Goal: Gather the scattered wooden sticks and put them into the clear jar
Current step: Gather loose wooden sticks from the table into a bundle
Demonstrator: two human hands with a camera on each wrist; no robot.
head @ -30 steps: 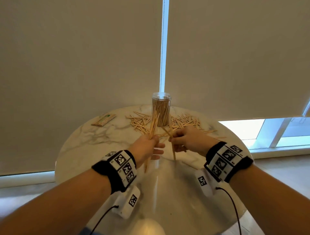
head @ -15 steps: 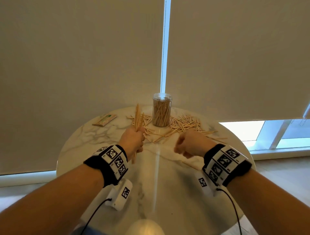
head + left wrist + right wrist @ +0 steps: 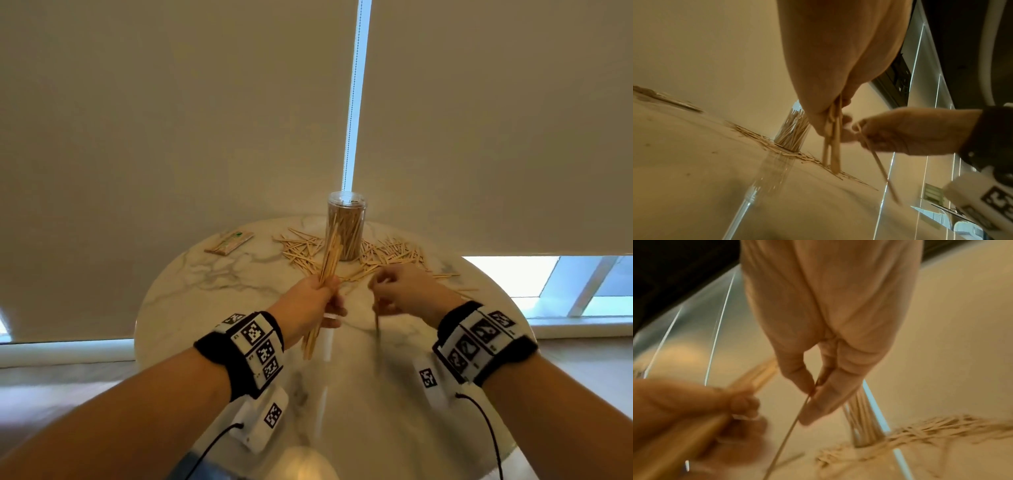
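Note:
The clear jar (image 3: 346, 229) stands upright at the table's far side, packed with wooden sticks. Loose sticks (image 3: 394, 253) lie scattered around its base on both sides. My left hand (image 3: 325, 298) grips a bundle of sticks (image 3: 330, 257) held steeply, its top leaning toward the jar. In the left wrist view the bundle (image 3: 833, 154) hangs below my fist. Just to its right, my right hand (image 3: 378, 291) pinches a single stick (image 3: 785, 439) between thumb and forefinger; the stick hangs down toward the table.
The round marble table (image 3: 205, 284) stands in front of a wall of closed roller blinds. A flat packet of sticks (image 3: 228, 242) lies at the far left. A window strip shows at the right, low down.
My left hand has moved right and nearer with its bundle, close beside the right hand. My right hand, a fist half a second ago, now pinches one stick.

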